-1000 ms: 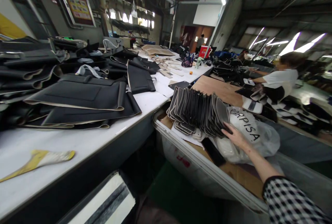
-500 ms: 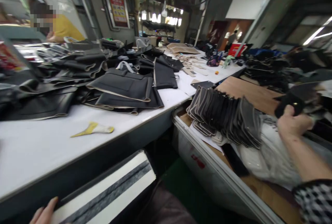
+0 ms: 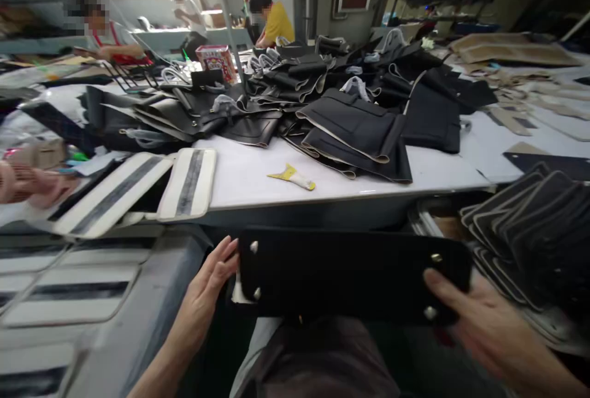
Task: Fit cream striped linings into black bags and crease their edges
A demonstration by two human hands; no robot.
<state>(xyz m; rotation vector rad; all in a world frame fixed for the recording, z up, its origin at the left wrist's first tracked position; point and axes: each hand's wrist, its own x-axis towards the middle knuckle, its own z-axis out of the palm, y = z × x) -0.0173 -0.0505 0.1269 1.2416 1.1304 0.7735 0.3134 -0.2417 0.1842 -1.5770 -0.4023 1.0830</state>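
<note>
Just below the edge of the white table (image 3: pixel 249 180), a black panel (image 3: pixel 341 275) is held level between two bare hands, in front of the person's lap. The left hand (image 3: pixel 205 296) lies open, fingers stretched flat against the panel's short left end; the right hand (image 3: pixel 482 321) is closed on the opposite end, thumb across the face near the metal studs (image 3: pixel 435 257) at the corners. The piece keeps its line without sagging, so it looks stiff and light, its smooth face perhaps a little slick. The short ends, clear of the studs, seem the surest places to grip. Behind it lie heaps of black leather pieces (image 3: pixel 359 131), a yellow-and-white scrap (image 3: pixel 292 177) and a stack of dark panels (image 3: pixel 530 220) to the right. Other people work at far benches.
</note>
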